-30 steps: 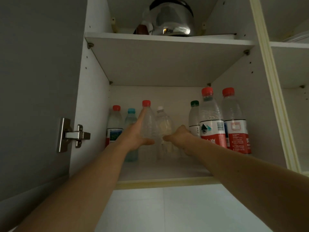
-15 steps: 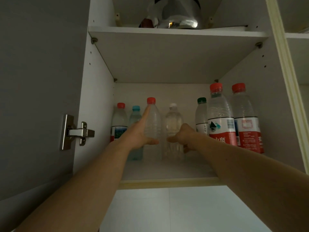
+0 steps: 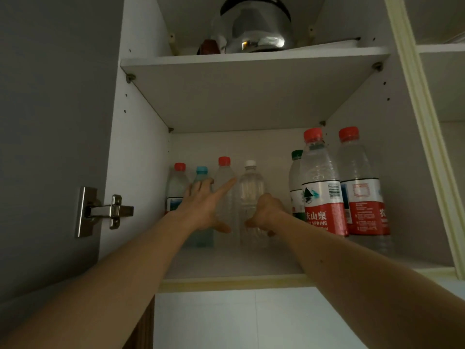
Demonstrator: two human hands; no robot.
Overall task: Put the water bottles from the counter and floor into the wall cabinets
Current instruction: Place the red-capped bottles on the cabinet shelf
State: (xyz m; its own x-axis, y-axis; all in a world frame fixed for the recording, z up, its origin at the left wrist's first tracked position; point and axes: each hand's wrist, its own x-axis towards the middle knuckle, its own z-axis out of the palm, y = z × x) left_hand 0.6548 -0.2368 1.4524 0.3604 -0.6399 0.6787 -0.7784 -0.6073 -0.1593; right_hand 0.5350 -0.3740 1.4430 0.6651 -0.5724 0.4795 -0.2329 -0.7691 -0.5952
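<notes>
Deep in the wall cabinet (image 3: 141, 172), the left hand (image 3: 201, 205) rests splayed against the red-capped bottle (image 3: 224, 195); just right of that bottle the right hand (image 3: 266, 212) grips the white-capped bottle (image 3: 251, 190); a careless withdrawal could topple both packed neighbours.

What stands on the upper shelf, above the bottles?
A shiny metal kettle and a small dark object beside it on the upper shelf; the shelf edge hides their bases.

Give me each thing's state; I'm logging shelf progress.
Cabinet door: open.
Red-capped bottle: upright, capped, left hand open against it.
White-capped bottle: upright, capped, gripped by right hand.
Blue-capped bottle: upright, capped.
Kettle: on upper shelf.
</notes>
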